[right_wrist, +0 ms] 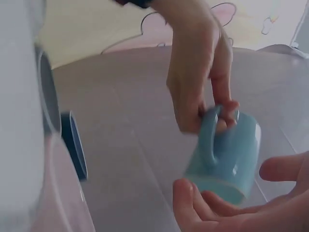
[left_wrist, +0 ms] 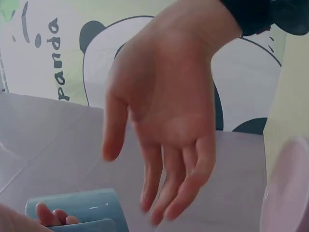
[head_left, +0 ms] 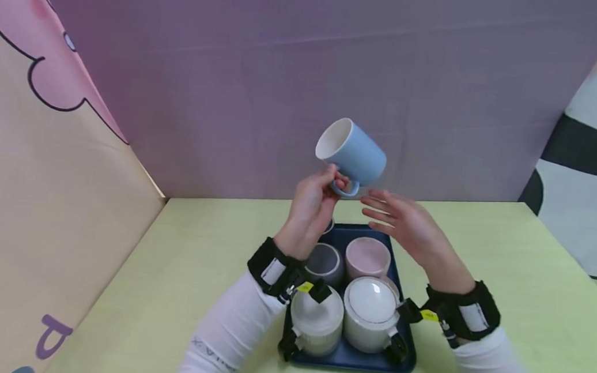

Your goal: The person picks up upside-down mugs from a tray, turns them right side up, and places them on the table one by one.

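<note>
Purple backdrop (head_left: 263, 91); blue mug (head_left: 364, 159) above gripping left fingers (head_left: 342, 182).

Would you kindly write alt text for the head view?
A person's left hand holds a tilted light blue mug by its handle, with the open right hand beside it. Lower down, a navy tray on a pale table bears a pink cup and other crockery.

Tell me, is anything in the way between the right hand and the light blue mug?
No, nothing visible is. The left hand holds the light blue mug up, and the right hand is close to its bottom end. The pink mug on the navy tray sits lower, out of that gap.
</note>
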`<state>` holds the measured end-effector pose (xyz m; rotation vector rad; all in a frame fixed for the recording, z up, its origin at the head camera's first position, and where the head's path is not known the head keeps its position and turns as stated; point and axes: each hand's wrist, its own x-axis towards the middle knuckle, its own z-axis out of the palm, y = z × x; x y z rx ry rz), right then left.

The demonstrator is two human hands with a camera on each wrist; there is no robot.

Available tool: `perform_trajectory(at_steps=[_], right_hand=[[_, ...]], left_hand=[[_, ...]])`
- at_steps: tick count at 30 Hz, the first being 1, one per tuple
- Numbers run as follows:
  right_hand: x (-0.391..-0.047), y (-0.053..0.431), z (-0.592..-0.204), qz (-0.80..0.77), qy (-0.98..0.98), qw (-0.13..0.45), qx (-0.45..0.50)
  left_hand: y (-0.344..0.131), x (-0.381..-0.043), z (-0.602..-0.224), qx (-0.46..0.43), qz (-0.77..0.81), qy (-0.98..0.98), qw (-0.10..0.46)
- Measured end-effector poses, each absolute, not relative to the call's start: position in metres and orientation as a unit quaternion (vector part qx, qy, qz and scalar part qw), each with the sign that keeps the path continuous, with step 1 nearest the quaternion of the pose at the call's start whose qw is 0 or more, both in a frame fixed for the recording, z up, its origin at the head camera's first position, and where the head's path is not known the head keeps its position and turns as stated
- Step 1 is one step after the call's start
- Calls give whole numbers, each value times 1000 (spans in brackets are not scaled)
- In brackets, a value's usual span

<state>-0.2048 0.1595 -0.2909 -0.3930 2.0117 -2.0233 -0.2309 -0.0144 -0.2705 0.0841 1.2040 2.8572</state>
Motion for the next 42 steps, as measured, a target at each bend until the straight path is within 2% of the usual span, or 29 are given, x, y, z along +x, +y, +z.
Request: perform_trajectory(at_steps=[17,22,32,42], right_hand=[[-216,179,-324,-430,889,-147,-61],[-220,182,-336,-396,894,-198,-69],[-220,200,-355,-337,915,-214,-60],[-215,215,-370,-295,938,-178,-35]], left_hand=[[-66,-250,-284,-10,879,464,-111],[-81,-255,-297,-25,869,473,-147],[-96,-266,-322,-50,846,500,-178],[-104,-279,-345,-91,819,535,-187]])
